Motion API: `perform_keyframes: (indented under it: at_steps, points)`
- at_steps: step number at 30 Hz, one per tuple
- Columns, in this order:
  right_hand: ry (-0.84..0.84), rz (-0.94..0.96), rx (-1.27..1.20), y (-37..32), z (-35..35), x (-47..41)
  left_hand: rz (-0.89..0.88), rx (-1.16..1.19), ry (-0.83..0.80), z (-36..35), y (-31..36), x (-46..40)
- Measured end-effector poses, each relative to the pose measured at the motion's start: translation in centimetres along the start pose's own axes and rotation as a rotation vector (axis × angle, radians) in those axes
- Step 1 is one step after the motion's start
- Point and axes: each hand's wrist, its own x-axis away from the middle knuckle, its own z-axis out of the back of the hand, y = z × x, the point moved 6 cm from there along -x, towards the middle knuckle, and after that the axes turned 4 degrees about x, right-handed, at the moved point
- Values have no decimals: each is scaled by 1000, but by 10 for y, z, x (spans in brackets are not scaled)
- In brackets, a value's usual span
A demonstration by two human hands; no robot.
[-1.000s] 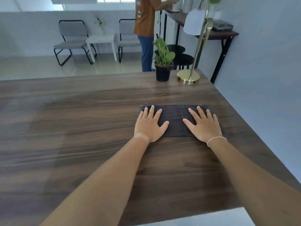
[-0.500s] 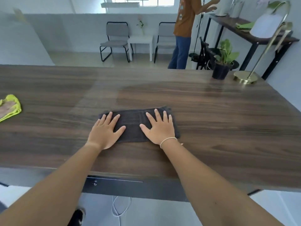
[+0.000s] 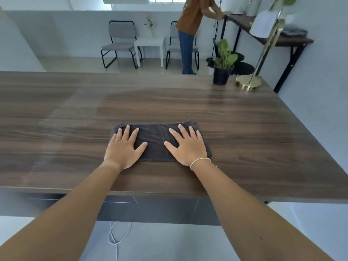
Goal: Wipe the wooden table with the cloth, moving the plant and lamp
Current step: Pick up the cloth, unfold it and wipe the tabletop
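A dark grey cloth [image 3: 156, 140] lies folded flat on the wooden table [image 3: 244, 129], near its front edge. My left hand [image 3: 124, 149] presses palm-down on the cloth's left end, fingers spread. My right hand [image 3: 188, 147], with a thin white band at the wrist, presses flat on its right end. A small green plant in a black pot [image 3: 223, 72] stands at the table's far right corner. Beside it on the right is a brass lamp [image 3: 248, 82] with a round base and a slanted stem; its head is cut off at the top.
A blue-grey wall runs along the table's right side. Behind the table a person in an orange top [image 3: 190, 25] stands at a dark side table [image 3: 282, 40]. Two grey chairs [image 3: 118, 40] and a white low table [image 3: 149, 42] stand farther back. A white cable [image 3: 116, 236] lies on the floor below.
Both hands have slid the cloth leftwards along the table, away from the wall, the plant and the lamp. The plant and lamp have stayed in place.
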Motion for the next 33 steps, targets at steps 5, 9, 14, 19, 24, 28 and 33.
perform_keyframes:
  at_steps: [5, 9, 14, 19, 24, 28, 33]
  points:
    - [27, -160, 33, 133, 23, 49, -157, 41, -19, -15, 141, 6]
    - [28, -313, 83, 222, 37, 96, -299, 77, -58, -29, 238, 21]
    - [25, -418, 125, 250, 40, 124, -376, 103, -80, -34, 269, 33]
    - [12, -516, 145, 228, 35, 132, -450, 137, -79, -31, 250, 42]
    - [20, -511, 143, 160, 26, 125, -475, 129, -58, -23, 181, 44]
    - [31, -440, 103, 76, 11, 98, -415, 102, -42, -11, 92, 39]
    - [1, -289, 81, -14, -6, 62, -276, 68, -34, 0, -7, 37]
